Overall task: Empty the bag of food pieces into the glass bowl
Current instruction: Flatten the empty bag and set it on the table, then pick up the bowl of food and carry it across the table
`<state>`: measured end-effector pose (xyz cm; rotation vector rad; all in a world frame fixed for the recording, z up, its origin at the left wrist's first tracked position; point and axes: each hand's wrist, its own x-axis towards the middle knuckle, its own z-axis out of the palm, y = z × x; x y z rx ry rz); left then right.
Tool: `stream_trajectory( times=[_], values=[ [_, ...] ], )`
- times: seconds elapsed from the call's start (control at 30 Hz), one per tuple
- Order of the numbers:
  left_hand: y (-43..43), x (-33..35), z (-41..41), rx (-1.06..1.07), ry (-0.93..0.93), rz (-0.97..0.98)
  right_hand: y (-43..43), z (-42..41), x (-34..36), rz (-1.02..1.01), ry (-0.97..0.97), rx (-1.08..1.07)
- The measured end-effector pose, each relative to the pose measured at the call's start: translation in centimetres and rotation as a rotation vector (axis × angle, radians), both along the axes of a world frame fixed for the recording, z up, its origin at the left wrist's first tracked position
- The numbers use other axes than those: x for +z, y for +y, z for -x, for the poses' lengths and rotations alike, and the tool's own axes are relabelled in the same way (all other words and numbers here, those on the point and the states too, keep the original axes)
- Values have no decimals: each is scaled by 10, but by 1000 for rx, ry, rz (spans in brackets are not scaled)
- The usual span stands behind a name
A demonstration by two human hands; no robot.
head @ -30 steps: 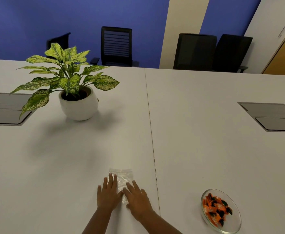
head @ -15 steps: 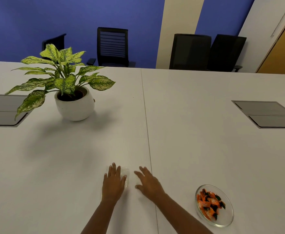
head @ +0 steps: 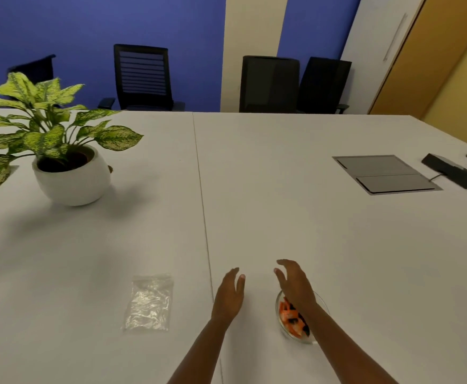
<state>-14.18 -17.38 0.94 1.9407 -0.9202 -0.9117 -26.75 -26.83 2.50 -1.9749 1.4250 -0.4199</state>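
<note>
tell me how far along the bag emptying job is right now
Done, by the look of it: the clear bag lies flat and seemingly empty on the table, and the orange and dark food pieces sit in the glass bowl. In hand: nothing; the left hand and right hand are both open, the right over the bowl. Left: seemingly nothing.

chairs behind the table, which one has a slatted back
The office chair second from the left, against the blue wall, behind the potted plant. Its backrest shows horizontal slats; the two chairs to its right have solid dark backs.
</note>
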Motion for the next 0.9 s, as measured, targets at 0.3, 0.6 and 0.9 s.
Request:
stream_trajectory(
  times=[0.3, 0.6, 0.9],
  values=[
    [-27, -1, 76, -11, 322, -55, -3, 74, -11, -130, -59, -318],
    [-27, -2, 93, 61, 491, -104, 25, 85, -27, -458, -506, -487],
    [-18, 6, 76, 41, 443, -3, 28, 62, -23, -330, -513, -549]
  ],
)
